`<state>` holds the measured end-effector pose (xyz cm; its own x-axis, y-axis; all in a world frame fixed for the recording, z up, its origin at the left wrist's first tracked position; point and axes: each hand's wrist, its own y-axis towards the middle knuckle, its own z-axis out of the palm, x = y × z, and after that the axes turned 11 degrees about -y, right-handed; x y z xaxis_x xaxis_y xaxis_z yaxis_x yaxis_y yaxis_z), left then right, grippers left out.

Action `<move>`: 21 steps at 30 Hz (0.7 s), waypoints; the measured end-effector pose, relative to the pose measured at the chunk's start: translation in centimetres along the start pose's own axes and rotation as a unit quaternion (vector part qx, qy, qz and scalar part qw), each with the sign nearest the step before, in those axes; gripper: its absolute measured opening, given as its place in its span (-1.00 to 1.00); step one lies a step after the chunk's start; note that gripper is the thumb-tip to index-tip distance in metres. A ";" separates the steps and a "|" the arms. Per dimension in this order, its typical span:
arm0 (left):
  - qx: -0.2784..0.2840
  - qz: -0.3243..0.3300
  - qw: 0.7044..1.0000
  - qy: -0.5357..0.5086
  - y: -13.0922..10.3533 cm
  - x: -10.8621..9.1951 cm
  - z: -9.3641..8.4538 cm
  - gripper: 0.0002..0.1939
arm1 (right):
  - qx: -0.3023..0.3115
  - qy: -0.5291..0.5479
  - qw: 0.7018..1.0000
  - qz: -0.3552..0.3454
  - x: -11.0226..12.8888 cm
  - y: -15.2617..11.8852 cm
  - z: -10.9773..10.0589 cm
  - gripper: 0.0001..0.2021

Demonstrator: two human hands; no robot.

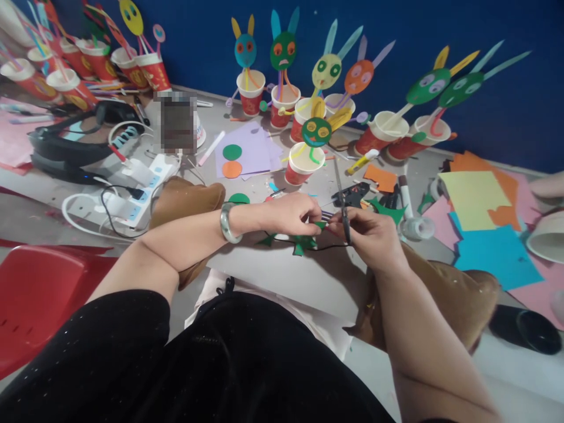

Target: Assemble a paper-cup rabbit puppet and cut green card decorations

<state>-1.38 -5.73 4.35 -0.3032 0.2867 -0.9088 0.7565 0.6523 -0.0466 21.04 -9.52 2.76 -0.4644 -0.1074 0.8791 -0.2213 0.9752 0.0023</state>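
Note:
Above the table's front edge, my right hand [368, 235] is closed round dark scissors [345, 220], whose blades point up and away. My left hand [299, 214], with a bangle at its wrist, is just left of them, fingers bent in a pinch. Thin dark strips [326, 216] lie between the two hands; the left fingertips are too small to tell exactly what they grip. Below the hands are green paper scraps [301, 244] on the table. A paper cup [304, 164] with a green paper face [316, 132] stands just beyond my hands.
Several cups with paper animal faces [284, 51] line the blue wall. Coloured paper [497, 255] lies right, beside clear tape [418, 228]. Purple sheets [251, 147], a power strip [150, 191] and a black headset [66, 144] are left. A red chair [44, 294] stands lower left.

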 end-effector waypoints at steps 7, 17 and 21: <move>-0.020 0.026 0.999 -0.017 0.1 0.4 1.0 -0.81 | 0.022 0.031 0.998 -0.051 -1.9 0.2 0.4 -0.61; -0.121 0.037 0.970 -0.208 0.4 0.7 1.5 -0.97 | -0.106 0.062 0.992 -0.035 -0.7 0.0 1.0 -0.63; -0.127 0.037 0.946 -0.296 0.5 0.7 1.8 -0.88 | -0.120 0.093 0.988 -0.020 -1.5 -0.1 1.1 -0.62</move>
<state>-0.17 -6.46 2.93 0.1803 -0.0562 -0.9820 0.5770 0.8146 0.0593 20.81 -9.63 0.96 -0.2879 -0.1314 0.9486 -0.0171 0.9911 0.1321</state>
